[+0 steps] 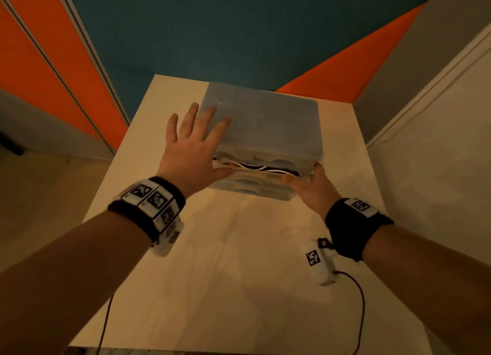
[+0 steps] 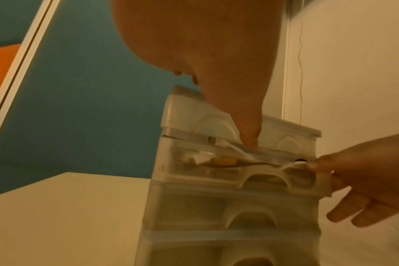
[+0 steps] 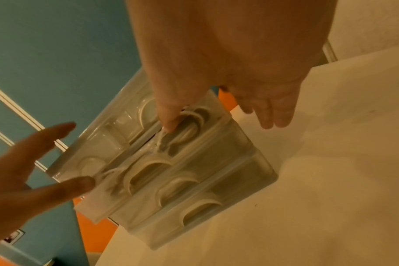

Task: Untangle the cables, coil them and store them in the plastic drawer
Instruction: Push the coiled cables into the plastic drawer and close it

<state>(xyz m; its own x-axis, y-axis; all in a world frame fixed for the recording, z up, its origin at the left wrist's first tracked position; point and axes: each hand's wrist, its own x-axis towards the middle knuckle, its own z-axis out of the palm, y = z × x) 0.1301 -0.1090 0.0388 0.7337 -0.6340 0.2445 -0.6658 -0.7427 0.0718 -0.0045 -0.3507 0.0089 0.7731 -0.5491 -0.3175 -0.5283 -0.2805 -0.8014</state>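
Note:
A translucent plastic drawer unit (image 1: 260,121) (image 3: 246,158) stands at the back of the white table (image 1: 239,275). Its second drawer (image 2: 262,180) is slightly out, with white and black cables (image 1: 255,167) inside. My left hand (image 1: 191,147) lies flat on the unit's top left, fingers spread. Its thumb presses a white cable (image 2: 230,147) at the drawer's gap. My right hand (image 1: 310,190) (image 2: 365,180) is at the drawer's right front corner. The thumb touches the drawer's top edge and the fingers lie straight beside it. A yellow piece (image 2: 224,162) shows through the drawer front.
The table's front half lies bare in front of the unit. Thin dark cords (image 1: 361,301) hang from my wrist cameras over the front edge. A blue and orange wall (image 1: 239,36) is just behind the unit, and a pale wall (image 1: 438,142) closes the right side.

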